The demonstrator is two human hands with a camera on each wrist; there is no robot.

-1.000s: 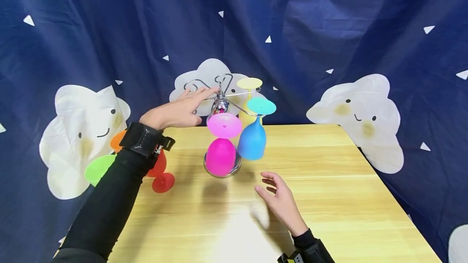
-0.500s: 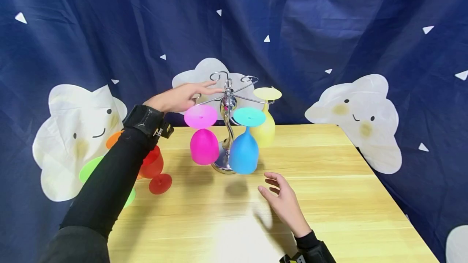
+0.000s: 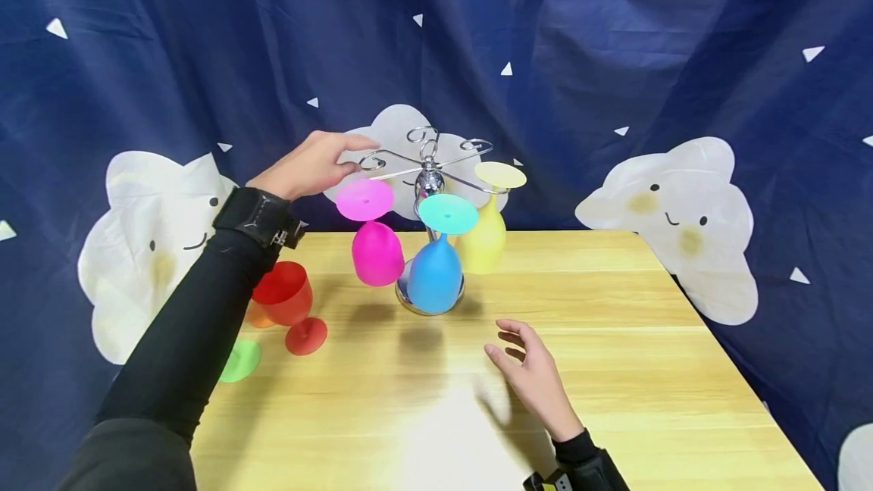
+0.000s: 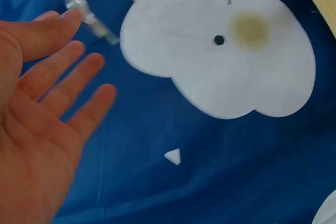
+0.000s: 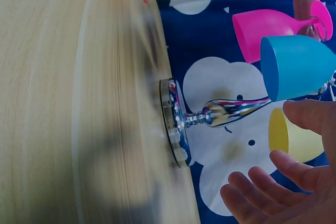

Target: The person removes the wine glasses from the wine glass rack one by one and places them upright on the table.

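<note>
A chrome stemware rack (image 3: 430,184) with curled arms stands on the table. A pink goblet (image 3: 377,252), a blue goblet (image 3: 435,275) and a yellow goblet (image 3: 486,237) hang upside down from it by their feet. My left hand (image 3: 310,164) is raised at the rack's left side, fingertips by a curled arm end; I cannot tell whether they touch. In the left wrist view its fingers (image 4: 84,90) are extended with nothing held, near a blurred metal rod (image 4: 86,14). Low over the table, my right hand (image 3: 535,377) holds nothing, its fingers relaxed, right of the blue goblet.
On the left, a red goblet (image 3: 283,294) stands on the wooden table (image 3: 614,370). Beside it are an orange piece (image 3: 258,315) and a green goblet foot (image 3: 240,361), partly hidden by my left sleeve. A blue curtain (image 3: 546,97) with clouds hangs behind.
The rack has turned, carrying the pink and blue goblets leftward at the front and the yellow one to the right. My left hand has drawn back left from its centre. My right hand has barely moved.
</note>
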